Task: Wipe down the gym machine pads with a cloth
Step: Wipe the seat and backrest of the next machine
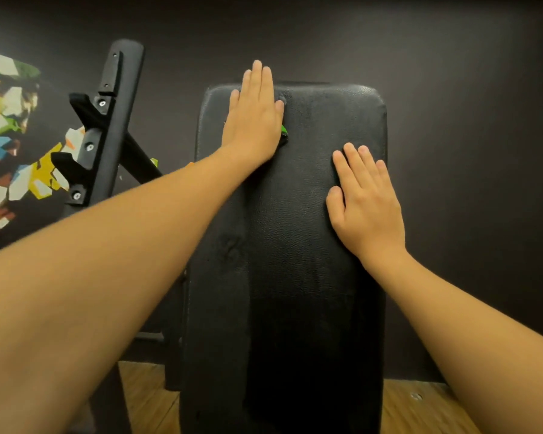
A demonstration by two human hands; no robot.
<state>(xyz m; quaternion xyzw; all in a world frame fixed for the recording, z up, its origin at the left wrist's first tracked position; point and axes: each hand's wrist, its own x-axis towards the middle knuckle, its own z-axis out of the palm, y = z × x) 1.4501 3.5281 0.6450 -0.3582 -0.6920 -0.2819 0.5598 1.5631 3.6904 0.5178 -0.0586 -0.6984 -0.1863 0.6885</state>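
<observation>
Against the dark wall (pixel 452 57) stands a long black padded backrest (pixel 295 230), filling the middle of the head view from top to bottom, its leather-like cover grained and lightly creased. To its left leans a black metal rack upright (pixel 113 120) with bolted hook brackets, and behind that a mural (pixel 10 136) of angular yellow, green, blue and white patches covers part of the wall. Wooden floor (pixel 420 408) shows on both sides of the backrest's lower end.

Both bare forearms reach forward onto the pad. The left hand (pixel 253 120) lies flat near the pad's upper left corner, fingers straight and close together, their tips passing just over the top edge. The right hand (pixel 367 208) rests palm down lower on the pad's right side, fingers straight and slightly spread, holding nothing.

The cloth (pixel 284 133) lies pressed under the left palm; only a small green and dark edge peeks out below the thumb.
</observation>
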